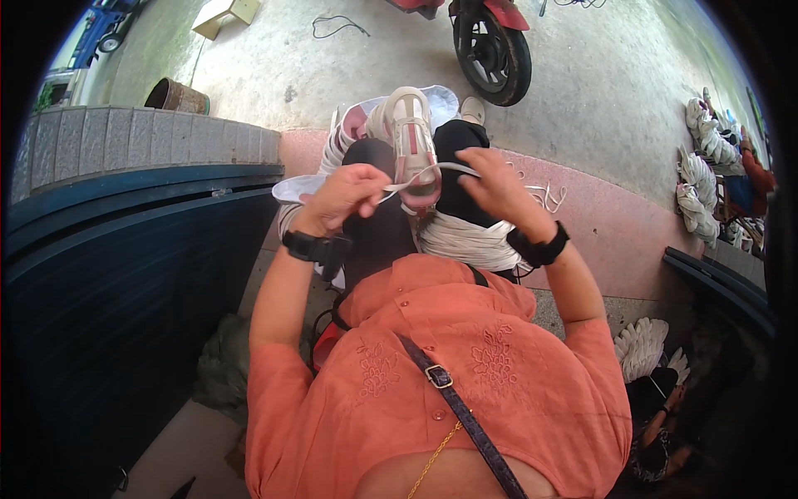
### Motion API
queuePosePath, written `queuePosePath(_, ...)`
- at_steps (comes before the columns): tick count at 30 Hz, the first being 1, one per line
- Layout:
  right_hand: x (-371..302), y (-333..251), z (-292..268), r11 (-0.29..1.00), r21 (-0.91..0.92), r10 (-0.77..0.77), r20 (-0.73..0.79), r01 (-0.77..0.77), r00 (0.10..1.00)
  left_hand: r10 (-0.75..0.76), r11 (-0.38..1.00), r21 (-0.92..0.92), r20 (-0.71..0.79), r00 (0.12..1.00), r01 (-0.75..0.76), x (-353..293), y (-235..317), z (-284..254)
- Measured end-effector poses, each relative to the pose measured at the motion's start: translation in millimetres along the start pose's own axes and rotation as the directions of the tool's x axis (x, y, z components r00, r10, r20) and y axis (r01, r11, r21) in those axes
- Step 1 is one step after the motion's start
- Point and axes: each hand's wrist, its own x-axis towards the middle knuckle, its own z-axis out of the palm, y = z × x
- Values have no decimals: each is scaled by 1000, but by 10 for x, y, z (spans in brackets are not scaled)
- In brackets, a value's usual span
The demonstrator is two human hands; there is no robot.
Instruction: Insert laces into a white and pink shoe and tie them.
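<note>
Across the shoe [410,125] runs a lace [453,166], the left hand [347,196] pinching one side, the right hand [500,186] gripping the other.

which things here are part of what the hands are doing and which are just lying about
In use:
flat white shoelace, between left hand and right hand
pale sneaker with pink trim
probably the bundle of white laces

Just around:
brown round bucket
pale yellow box
red motorbike with black front wheel
</note>
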Motion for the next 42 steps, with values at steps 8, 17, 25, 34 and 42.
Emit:
queuePosePath(8, 279, -265, 278, 778, 544, 185, 280, -314, 942, -6, 997, 71, -59, 998, 10, 477, 168, 452)
queuePosePath(17, 801, 562, 530, 928, 231, 301, -2, -292, 954, 458, 573, 819, -296, 838, -25, 1275, -23, -12)
queuePosePath(25, 990, 644, 686, 959, 8, 284, 19, -285, 958, 396, 580, 811, -362, 844, 76, 1452, 118, 68)
queuePosePath(34, 1156, 706, 877, 958, -78, 279, 52, -274, 959, 386, 597, 799, -362, 848, 69, 1502, 51, -40)
queuePosePath(42, 1317, 873, 837, 627, 465, 470, 415, -625, 779, 393, 663, 748, -338, 855, -10, 1500, -15, -65)
